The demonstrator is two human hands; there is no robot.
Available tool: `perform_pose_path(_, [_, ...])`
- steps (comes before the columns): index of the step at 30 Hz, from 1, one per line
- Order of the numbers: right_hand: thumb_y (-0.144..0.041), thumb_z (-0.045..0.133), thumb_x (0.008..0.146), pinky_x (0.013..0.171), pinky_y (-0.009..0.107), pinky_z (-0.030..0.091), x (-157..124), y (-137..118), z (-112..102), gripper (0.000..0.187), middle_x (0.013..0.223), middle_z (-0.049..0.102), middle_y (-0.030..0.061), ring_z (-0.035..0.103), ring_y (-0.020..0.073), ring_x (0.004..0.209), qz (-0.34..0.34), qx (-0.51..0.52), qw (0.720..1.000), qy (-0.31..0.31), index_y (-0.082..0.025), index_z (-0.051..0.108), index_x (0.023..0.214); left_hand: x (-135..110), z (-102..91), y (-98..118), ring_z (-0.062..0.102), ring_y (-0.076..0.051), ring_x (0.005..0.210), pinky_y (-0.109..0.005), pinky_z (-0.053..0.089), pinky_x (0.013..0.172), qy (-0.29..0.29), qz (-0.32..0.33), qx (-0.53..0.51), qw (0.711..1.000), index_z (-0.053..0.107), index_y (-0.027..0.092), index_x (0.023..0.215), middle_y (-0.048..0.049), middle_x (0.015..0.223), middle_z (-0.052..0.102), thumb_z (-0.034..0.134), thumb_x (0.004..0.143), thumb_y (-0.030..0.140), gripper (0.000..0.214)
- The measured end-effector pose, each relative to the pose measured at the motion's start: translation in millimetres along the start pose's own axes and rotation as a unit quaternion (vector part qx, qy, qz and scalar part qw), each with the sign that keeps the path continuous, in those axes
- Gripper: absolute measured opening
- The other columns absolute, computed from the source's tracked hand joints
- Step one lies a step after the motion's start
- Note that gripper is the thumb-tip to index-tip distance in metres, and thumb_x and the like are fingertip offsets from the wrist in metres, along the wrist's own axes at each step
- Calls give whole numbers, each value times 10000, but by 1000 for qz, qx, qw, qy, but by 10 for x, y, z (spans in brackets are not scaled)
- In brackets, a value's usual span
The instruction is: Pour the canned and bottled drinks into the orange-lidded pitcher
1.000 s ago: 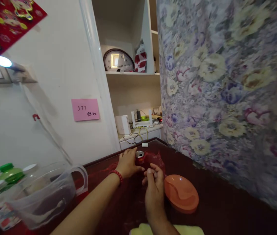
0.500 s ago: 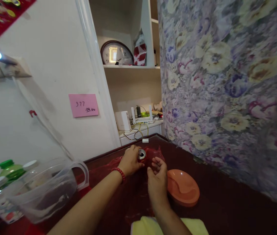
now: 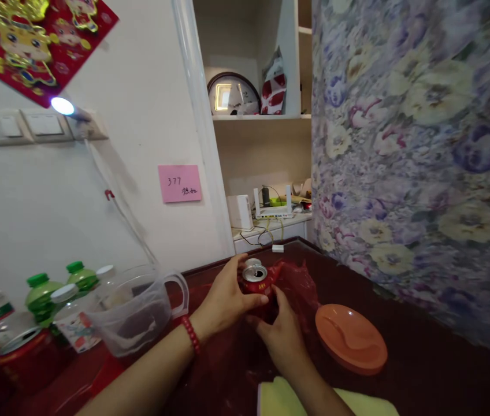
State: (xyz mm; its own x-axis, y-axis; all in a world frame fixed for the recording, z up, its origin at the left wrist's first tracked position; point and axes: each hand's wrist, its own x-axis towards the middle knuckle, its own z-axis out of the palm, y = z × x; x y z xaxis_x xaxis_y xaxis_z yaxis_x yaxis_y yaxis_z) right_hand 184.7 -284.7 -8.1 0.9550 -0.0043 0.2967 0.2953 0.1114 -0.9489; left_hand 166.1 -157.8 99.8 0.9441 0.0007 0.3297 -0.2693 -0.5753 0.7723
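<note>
An opened red drink can [image 3: 264, 284] stands in front of me on the dark tabletop, its silver top and drinking hole facing up. Just behind its rim shows a second silver round top [image 3: 252, 262], mostly hidden. My left hand [image 3: 227, 297], with a red bead bracelet at the wrist, wraps the can from the left, thumb across its front. Lower down, my right hand [image 3: 282, 326] closes on the can's right side with thumb and fingers. A crumpled red plastic bag [image 3: 299, 280] lies beside and behind the can.
An orange divided dish [image 3: 353, 341] sits to the right, with a folded yellow cloth [image 3: 327, 401] at the near edge. At left stand a clear plastic jug [image 3: 141, 323], several bottles [image 3: 43, 297] and red cans [image 3: 28, 358]. A floral curtain [image 3: 383, 173] borders the right side.
My right hand has moved in from beside the can and now grips it. The can sits nearer and shows more of its red side. My view has swung left.
</note>
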Motion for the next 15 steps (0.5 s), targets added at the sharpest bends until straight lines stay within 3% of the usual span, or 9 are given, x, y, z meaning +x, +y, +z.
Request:
perform_pose_path(3, [-318, 746, 632, 1012, 524, 463, -51, -10, 42, 725, 1247, 683, 157, 632, 367, 1132, -5, 3, 1000, -17, -144, 586, 1317, -175, 42, -173, 554, -342, 1303, -469, 429, 1120, -27, -21, -153, 988, 385, 178, 1443, -177, 1442, 541, 941, 546, 328, 1066])
perform_pose_path(5, [-297, 715, 621, 1008, 515, 474, -83, 4, 73, 721, 1248, 683, 160, 642, 363, 1124, -15, 13, 999, -38, -134, 585, 1311, -294, 92, -254, 574, -338, 1277, -471, 422, 1125, -49, -22, -213, 976, 474, 179, 1360, -157, 1381, 603, 954, 552, 380, 961])
perform_pose_path(8, [-296, 726, 630, 997, 479, 500, -135, 42, 95, 696, 1260, 685, 142, 655, 340, 1123, -31, 38, 995, -88, -152, 592, 1297, -450, 137, -253, 615, -326, 1191, -467, 461, 1075, -20, -32, -254, 967, 581, 170, 1219, -133, 1243, 679, 943, 586, 461, 785])
perform_pose_path(12, [-425, 802, 704, 1098, 473, 437, -187, 115, 50, 775, 1426, 594, 125, 552, 326, 1308, -48, 74, 987, -138, -213, 535, 1399, -608, 0, -9, 634, -315, 1168, -454, 503, 1021, 15, -43, -293, 955, 606, 200, 1204, -121, 1253, 681, 943, 599, 404, 721])
perform_pose_path(15, [-541, 714, 849, 1098, 449, 445, -187, 163, 1, 650, 1473, 557, 111, 522, 294, 1348, -49, 93, 982, -155, -257, 534, 1405, -739, -274, 283, 679, -301, 1079, -432, 548, 930, 1, -60, -316, 947, 603, 202, 1184, -116, 1205, 705, 929, 625, 340, 662])
